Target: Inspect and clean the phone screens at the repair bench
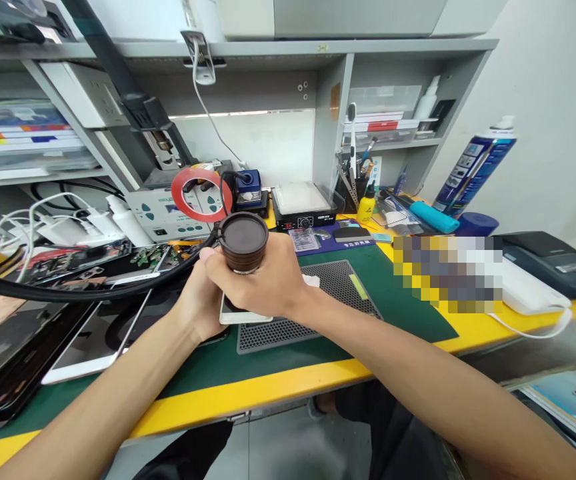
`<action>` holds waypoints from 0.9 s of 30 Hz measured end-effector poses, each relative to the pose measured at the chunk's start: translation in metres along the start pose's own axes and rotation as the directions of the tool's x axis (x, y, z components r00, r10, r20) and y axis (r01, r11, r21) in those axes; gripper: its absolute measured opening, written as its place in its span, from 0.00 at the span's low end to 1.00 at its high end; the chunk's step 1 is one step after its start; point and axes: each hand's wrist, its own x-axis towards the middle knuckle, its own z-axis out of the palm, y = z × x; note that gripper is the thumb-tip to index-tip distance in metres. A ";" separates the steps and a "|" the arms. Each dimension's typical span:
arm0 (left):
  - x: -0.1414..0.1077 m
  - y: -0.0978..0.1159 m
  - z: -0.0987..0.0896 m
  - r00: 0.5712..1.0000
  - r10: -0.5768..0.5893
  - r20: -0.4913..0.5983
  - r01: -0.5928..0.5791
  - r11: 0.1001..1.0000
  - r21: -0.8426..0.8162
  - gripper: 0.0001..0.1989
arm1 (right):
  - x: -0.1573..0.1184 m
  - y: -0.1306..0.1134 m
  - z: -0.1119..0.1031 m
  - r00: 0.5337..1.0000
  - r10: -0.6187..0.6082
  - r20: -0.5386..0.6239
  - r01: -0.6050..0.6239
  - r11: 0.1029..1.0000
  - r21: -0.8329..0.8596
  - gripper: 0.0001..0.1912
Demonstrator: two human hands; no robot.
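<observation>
My right hand (273, 277) is closed around a dark, round-topped cylindrical tool (245, 237), seen from its end, with a black cable running off to the left. Close beside it, my left hand (201, 297) is closed at the edge of a white-edged flat device (251, 318), whose upper part is hidden by my hands. Both hands are above the green mat (403, 300), at the left part of a grey perforated pad (335, 283).
Tablets (85, 347) and circuit boards lie at the left. A red tape ring (202, 194), a black heating plate (305, 217) and a yellow bottle (367, 205) stand behind. At the right are a blue spray can (475, 170) and a white power bank (535, 287).
</observation>
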 end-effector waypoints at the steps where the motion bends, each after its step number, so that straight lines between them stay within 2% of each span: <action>1: 0.000 0.000 0.001 1.000 0.004 0.009 -0.004 1.000 0.002 0.04 | 0.000 0.000 0.000 1.000 0.000 0.003 0.000 1.000 -0.006 0.14; 11: -0.001 -0.002 0.000 0.997 0.015 -0.070 -0.017 0.999 -0.030 0.09 | 0.000 0.002 0.001 0.999 -0.046 0.019 0.046 0.999 -0.024 0.14; 24: -0.002 -0.001 0.000 0.992 -0.009 -0.128 0.001 0.998 -0.056 0.06 | -0.001 0.004 0.001 0.994 -0.095 0.050 0.097 0.995 -0.026 0.12; 27: -0.001 -0.001 0.001 0.994 -0.020 -0.109 0.014 0.998 -0.057 0.06 | -0.001 0.003 0.001 0.994 -0.098 0.050 0.099 0.995 -0.019 0.12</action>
